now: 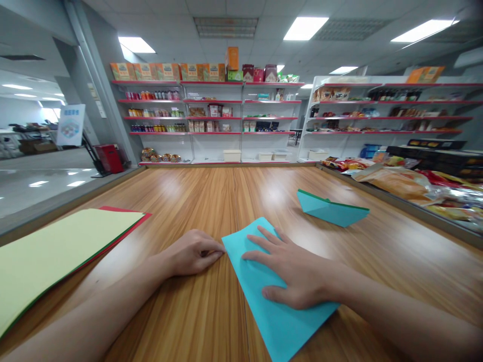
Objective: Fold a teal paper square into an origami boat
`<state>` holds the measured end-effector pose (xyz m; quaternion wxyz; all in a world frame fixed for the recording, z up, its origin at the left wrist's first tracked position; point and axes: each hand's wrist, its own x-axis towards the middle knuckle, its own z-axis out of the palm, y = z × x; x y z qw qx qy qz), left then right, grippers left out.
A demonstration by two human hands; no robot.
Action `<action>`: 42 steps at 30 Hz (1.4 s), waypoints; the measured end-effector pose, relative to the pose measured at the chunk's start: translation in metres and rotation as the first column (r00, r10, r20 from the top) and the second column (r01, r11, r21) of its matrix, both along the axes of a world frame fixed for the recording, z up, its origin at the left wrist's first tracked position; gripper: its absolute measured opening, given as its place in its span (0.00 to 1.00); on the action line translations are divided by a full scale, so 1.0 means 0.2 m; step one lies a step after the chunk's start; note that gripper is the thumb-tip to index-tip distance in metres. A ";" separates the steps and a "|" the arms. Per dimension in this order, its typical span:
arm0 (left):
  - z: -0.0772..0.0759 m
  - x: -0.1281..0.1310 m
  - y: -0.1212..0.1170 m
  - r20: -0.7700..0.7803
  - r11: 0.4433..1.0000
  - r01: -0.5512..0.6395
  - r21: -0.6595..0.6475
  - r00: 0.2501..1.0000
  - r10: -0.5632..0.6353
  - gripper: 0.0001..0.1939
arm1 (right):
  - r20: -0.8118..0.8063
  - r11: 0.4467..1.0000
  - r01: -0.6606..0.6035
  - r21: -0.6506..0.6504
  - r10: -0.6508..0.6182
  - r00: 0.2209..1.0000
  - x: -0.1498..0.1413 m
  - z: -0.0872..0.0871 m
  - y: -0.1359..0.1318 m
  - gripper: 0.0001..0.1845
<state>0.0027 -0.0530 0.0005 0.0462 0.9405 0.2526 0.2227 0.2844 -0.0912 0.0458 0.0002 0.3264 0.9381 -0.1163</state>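
Observation:
A sheet of light-blue paper (264,311), seemingly folded, lies at a slant on the wooden table. My right hand (292,269) rests on it, palm down and fingers spread, hiding part of its right side. At the paper's left edge is my left hand (196,252), its fingers curled and the thumb and forefinger tips together. Those tips meet the edge; whether they pinch it I cannot tell. Beyond my right hand stands a folded paper boat (332,211), light blue with a green upper rim.
On the left lies a stack of coloured paper (71,241), pale yellow on top with green and red edges below. Packaged snacks (400,183) and dark boxes (433,158) sit beyond the table's right edge. Stocked shelves (215,118) stand behind the wooden table (188,196).

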 end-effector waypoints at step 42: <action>0.03 0.05 -0.02 -0.269 0.975 -0.193 0.113 0.938 0.217 0.17 | 0.036 0.985 0.160 0.066 -0.163 0.986 -0.04 -0.01 -0.02 0.35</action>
